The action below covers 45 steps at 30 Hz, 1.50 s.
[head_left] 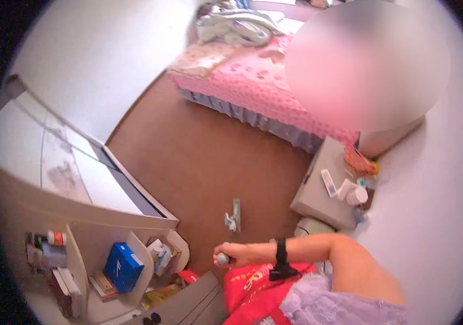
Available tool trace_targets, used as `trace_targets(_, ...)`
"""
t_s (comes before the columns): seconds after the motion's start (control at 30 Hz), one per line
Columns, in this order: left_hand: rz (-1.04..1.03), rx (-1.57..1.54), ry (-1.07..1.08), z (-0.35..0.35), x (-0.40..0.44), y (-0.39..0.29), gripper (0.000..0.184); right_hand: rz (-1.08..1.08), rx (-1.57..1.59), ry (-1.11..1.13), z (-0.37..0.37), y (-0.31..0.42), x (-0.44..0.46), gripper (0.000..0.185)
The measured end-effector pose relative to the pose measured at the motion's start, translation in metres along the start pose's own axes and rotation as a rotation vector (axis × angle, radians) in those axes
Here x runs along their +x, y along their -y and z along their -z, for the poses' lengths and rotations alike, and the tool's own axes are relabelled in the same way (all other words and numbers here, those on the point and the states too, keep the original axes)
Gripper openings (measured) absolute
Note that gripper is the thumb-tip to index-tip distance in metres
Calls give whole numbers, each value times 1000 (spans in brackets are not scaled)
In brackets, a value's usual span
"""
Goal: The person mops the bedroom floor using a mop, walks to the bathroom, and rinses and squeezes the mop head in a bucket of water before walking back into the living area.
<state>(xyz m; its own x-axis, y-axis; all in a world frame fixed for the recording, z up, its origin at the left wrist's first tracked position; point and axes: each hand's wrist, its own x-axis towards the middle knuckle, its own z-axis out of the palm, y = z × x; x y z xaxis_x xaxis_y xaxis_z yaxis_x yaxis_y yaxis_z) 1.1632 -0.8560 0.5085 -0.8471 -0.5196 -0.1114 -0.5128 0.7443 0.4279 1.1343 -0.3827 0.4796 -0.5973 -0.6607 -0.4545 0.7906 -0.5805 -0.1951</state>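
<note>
Mop head (236, 214) on brown floor (210, 146)

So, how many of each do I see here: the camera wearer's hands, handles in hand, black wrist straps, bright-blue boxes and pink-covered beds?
Bare right hand: 1
Grey round-ended handle: 1
Black wrist strap: 1
Bright-blue rectangular box: 1
Bed with pink patterned cover: 1
Total: 5

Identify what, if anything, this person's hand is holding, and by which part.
The right hand holds a handle, gripped close to its rounded grey end; what the handle belongs to cannot be told.
</note>
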Motion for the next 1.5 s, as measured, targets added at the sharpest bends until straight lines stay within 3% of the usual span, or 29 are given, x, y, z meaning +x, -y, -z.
trace_targets(0.1,2,249,-51,-9,18,-4,46,147,21,10,42,5,53,4)
trace_targets(0.2,47,414,-79,-14,30,10,48,-42,210,-177,-19,87,-2,6)
trace_targets(0.27,76,493,-95,-17,37,18,50,141,-172,-13,6,106,19,7)
trace_targets(0.33,99,550,-115,-19,41,21,51,-74,337,-285,3,136,31,3)
trace_targets(0.37,122,577,-124,-20,41,23,52,-68,418,-292,-3,148,28,8)
trace_targets(0.5,237,635,-153,-28,35,29,54,-1,68,-163,11,178,43,8)
trace_targets(0.6,322,666,-173,-28,18,37,56,-192,338,-252,-2,210,44,8)
trace_targets(0.63,348,675,-179,-28,11,39,57,-233,308,-319,-4,216,51,8)
trace_targets(0.73,422,697,-206,-27,-15,42,59,-378,292,-206,4,236,64,6)
trace_targets(0.93,601,700,-349,-55,-101,32,67,-603,88,-215,16,289,75,8)
trace_targets(1.0,686,618,-447,-70,-127,6,78,-318,-525,167,67,294,90,7)
trace_targets(1.07,875,553,-314,-72,-150,-22,67,109,-1260,482,49,323,61,7)
trace_targets(1.1,983,515,-244,-76,-168,-38,62,148,-1231,486,41,337,47,8)
trace_targets(1.13,788,540,-193,-81,-190,-50,47,156,-1206,515,32,350,38,8)
trace_targets(1.17,683,539,-220,-89,-220,-64,46,135,-1179,570,25,357,35,9)
trace_targets(1.23,553,570,-321,-104,-273,-112,45,-152,-1303,752,22,373,46,9)
trace_targets(1.27,546,599,-369,-110,-294,-137,44,-111,-1321,805,28,366,50,9)
trace_targets(1.4,1026,500,-426,-131,-328,-164,62,-828,-709,-103,35,375,76,13)
trace_targets(1.43,1044,686,-423,-140,-347,-166,65,-857,-727,-51,7,380,64,13)
trace_targets(1.5,1150,460,-354,-111,-352,-238,69,-961,-571,-118,-7,384,71,11)
